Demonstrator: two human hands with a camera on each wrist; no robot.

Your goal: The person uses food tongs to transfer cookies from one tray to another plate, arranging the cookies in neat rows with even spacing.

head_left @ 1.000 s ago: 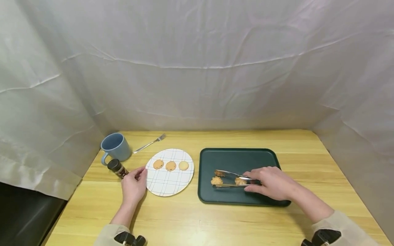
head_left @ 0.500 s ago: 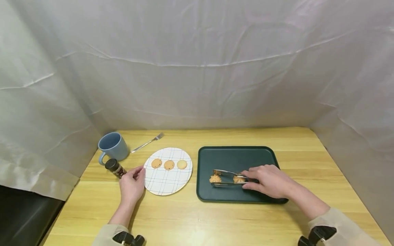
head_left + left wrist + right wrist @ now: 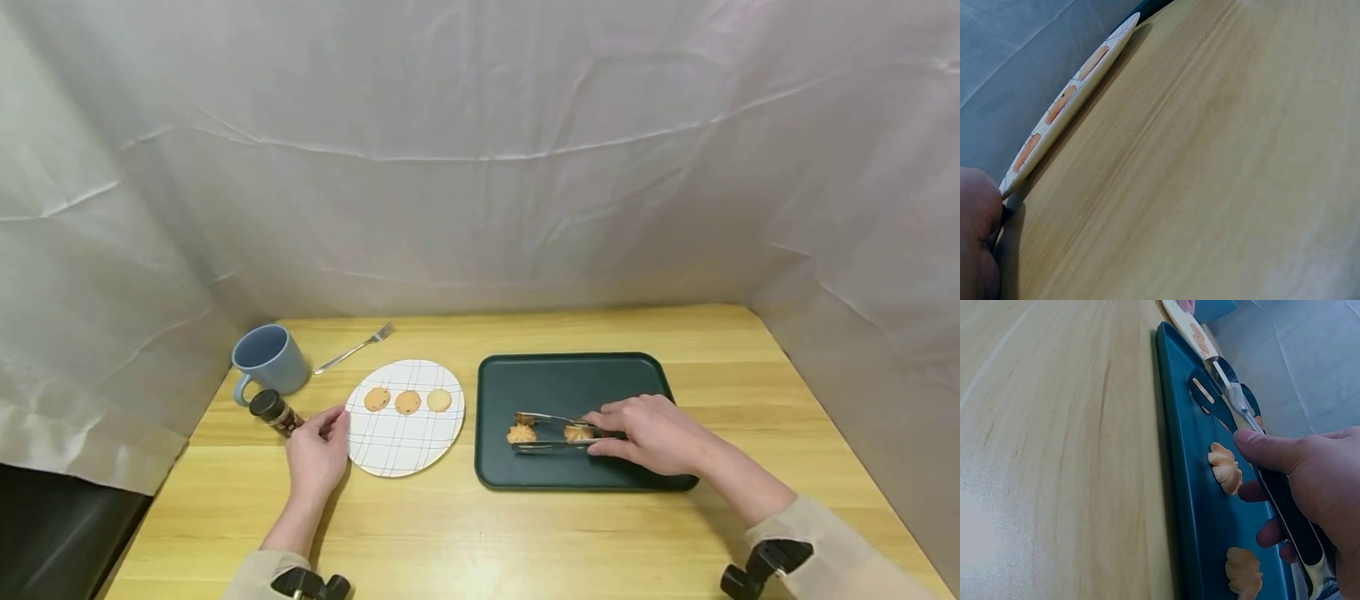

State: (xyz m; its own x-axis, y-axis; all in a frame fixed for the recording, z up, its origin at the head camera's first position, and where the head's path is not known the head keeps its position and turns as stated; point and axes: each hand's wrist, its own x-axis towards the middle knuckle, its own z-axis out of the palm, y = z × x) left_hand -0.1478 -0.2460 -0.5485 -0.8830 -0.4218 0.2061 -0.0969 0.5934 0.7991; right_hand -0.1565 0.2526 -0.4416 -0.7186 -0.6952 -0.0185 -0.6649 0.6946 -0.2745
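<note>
My left hand holds the near-left rim of a round white plate with a checked pattern. Three flat cookies lie in a row on it. In the left wrist view the plate appears edge-on beside my left hand. My right hand grips metal tongs over a dark green tray. Between the tong tips sits a piped cookie. A second piped cookie lies between the tong arms near my fingers. A further cookie shows under my hand in the right wrist view.
Behind the left hand a dark-capped spice jar stands near a blue mug. A fork lies beyond the plate. Grey cloth hangs round the back and sides of the wooden table.
The tong arms stand slightly closer together around the left piped cookie. Both hands keep their places; the whole head view has shifted slightly.
</note>
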